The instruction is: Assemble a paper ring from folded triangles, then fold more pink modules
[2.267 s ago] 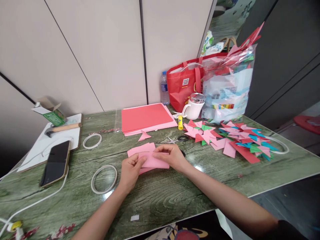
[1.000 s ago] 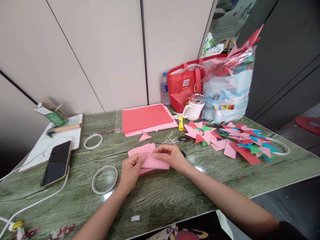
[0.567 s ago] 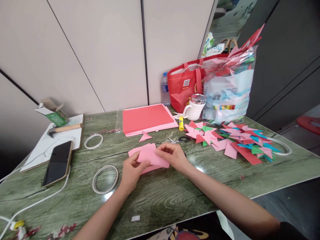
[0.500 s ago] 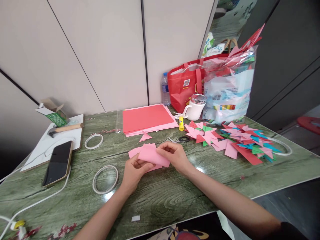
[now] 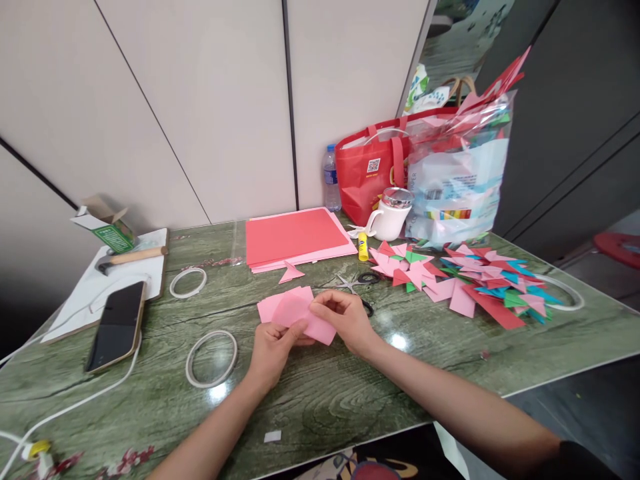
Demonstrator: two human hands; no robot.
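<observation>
A piece of pink paper (image 5: pixel 320 327) is held between my two hands, bent over on itself. My left hand (image 5: pixel 277 343) pinches its lower left edge with the thumb on top. My right hand (image 5: pixel 345 319) grips the upper right edge between thumb and fingers. Behind it on the table lie more pink paper pieces (image 5: pixel 267 308), partly covered by the held one. Black-handled scissors (image 5: pixel 369 278) lie just beyond my right hand, one handle loop partly hidden by it. A small folded pink paper piece (image 5: pixel 291 273) rests beyond my hands.
Red and pink sheets (image 5: pixel 295 237) are stacked at the back. A glue stick (image 5: pixel 363 247), white mug (image 5: pixel 390 217) and folded-paper stars (image 5: pixel 407 267) stand or lie to the right. On the left are tape rolls (image 5: pixel 189 283), a phone (image 5: pixel 116 327) and a hammer (image 5: pixel 137 255).
The held pink paper has been turned and lowered slightly, its bend lying flatter. My right hand has shifted a little down and left, and more of the scissors shows.
</observation>
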